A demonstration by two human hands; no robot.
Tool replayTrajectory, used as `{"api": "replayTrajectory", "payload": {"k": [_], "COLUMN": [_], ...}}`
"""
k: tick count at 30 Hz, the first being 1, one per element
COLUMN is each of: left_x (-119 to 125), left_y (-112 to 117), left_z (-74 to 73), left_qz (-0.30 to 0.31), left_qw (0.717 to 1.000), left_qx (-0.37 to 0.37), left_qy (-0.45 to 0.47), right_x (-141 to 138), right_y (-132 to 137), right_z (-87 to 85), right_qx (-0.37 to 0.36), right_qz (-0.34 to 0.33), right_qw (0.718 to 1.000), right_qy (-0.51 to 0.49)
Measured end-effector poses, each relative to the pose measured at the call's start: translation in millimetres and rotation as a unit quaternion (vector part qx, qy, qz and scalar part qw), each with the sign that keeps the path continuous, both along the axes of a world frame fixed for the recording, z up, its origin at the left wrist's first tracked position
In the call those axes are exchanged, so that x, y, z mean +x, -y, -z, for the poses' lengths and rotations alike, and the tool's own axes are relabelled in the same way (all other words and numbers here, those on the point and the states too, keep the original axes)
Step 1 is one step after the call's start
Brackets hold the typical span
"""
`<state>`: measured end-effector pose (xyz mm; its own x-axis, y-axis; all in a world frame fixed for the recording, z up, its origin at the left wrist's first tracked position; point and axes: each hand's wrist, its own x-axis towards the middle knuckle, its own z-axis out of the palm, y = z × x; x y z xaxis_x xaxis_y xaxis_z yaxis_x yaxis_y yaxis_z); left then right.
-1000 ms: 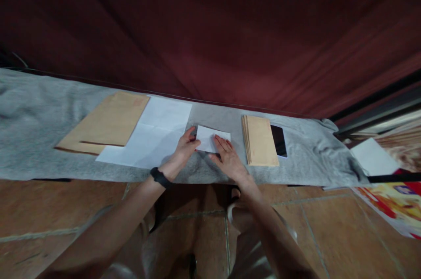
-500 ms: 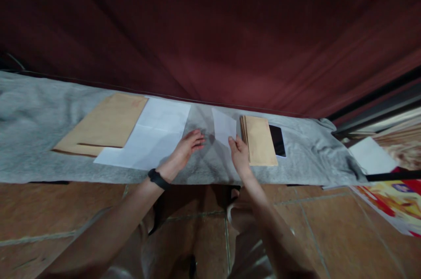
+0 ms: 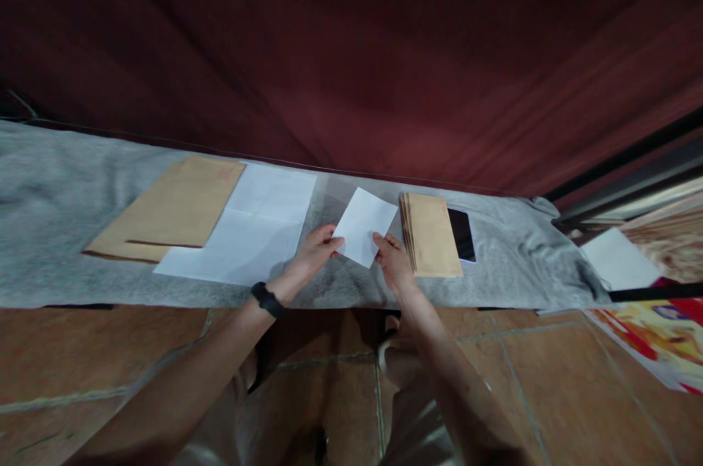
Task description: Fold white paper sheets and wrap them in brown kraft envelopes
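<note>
A small white piece of paper (image 3: 366,225), possibly folded, is held tilted above the grey cloth. My left hand (image 3: 317,248) pinches its lower left corner, thumb on top. On the other side, my right hand (image 3: 391,255) grips the right edge between thumb and fingers. Just right of that hand lies a stack of small brown envelopes (image 3: 436,235), fanned along its left side. Larger white sheets (image 3: 258,231) with a crease line lie left of my left hand. Large brown envelopes (image 3: 176,202) partly cover them.
A dark-screened phone (image 3: 462,234) lies partly under the small envelopes. Grey cloth (image 3: 510,253) covers the narrow bench, with a dark red curtain (image 3: 351,85) behind it. At the right are a white sheet (image 3: 620,259) and a colourful printed box or bag (image 3: 664,338).
My left hand has come up to the small white paper and taken hold of its left corner. The paper has turned and now faces up more flatly between both hands.
</note>
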<state>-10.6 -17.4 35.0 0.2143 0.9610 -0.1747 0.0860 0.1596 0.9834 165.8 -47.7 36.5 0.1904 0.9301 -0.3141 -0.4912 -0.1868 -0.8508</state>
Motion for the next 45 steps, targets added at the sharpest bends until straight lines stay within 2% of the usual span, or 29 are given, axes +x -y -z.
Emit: {"api": "replayTrajectory", "payload": {"k": [4, 7, 9, 15, 18, 21, 25, 29, 33, 38, 41, 43, 45], "left_x": [-5.2, -8.8, -10.5, -15.0, -18.5, -22.1, -24.7, -22.8, -20.0, -9.7, 5.3, 16.0, 24.5], "left_y": [-6.9, -12.1, -15.2, -21.8, -23.6, -26.1, -28.7, -28.3, -27.2, -16.4, 2.2, 17.7, 31.5], "left_z": [7.3, 12.5, 13.6, 9.7, 10.9, 15.4, 20.1, 19.9, 17.4, 14.8, 17.4, 21.2, 25.5], "left_qz": [0.040, 0.067, 0.051, -0.056, -0.052, -0.044, -0.048, -0.034, -0.027, -0.023, 0.030, 0.086, 0.116], "left_qw": [0.996, 0.994, 0.996, 0.997, 0.997, 0.992, 0.973, 0.953, 0.935, 0.901, 0.881, 0.853, 0.820], "left_qx": [0.035, 0.036, 0.035, 0.048, 0.055, 0.089, 0.148, 0.168, 0.198, 0.288, 0.317, 0.333, 0.352], "left_qy": [-0.066, -0.079, -0.065, 0.004, -0.009, -0.072, -0.170, -0.248, -0.294, -0.323, -0.351, -0.392, -0.435], "right_x": [18.1, 30.6, 35.9, 39.1, 40.0, 41.9, 44.7, 45.5, 43.0, 38.8, 36.8, 36.1, 36.1], "right_y": [-5.4, -7.7, -7.8, -5.2, -5.0, -4.8, -3.1, -1.5, -1.8, -1.5, 0.6, 2.1, 3.1], "right_z": [1.1, -0.4, -1.1, 1.9, 2.4, 1.1, 0.0, 2.6, 7.2, 10.6, 9.9, 8.5, 7.2], "right_qx": [-0.027, -0.047, -0.062, -0.107, -0.107, -0.121, -0.139, -0.135, -0.133, -0.120, -0.114, -0.115, -0.123], "right_qz": [0.015, 0.024, 0.025, 0.015, 0.010, -0.009, -0.061, -0.084, -0.080, -0.056, -0.054, -0.067, -0.087], "right_qw": [0.999, 0.997, 0.996, 0.993, 0.993, 0.990, 0.982, 0.974, 0.973, 0.979, 0.981, 0.981, 0.978], "right_qy": [0.031, 0.049, 0.053, 0.041, 0.041, 0.069, 0.108, 0.163, 0.168, 0.156, 0.146, 0.142, 0.142]}}
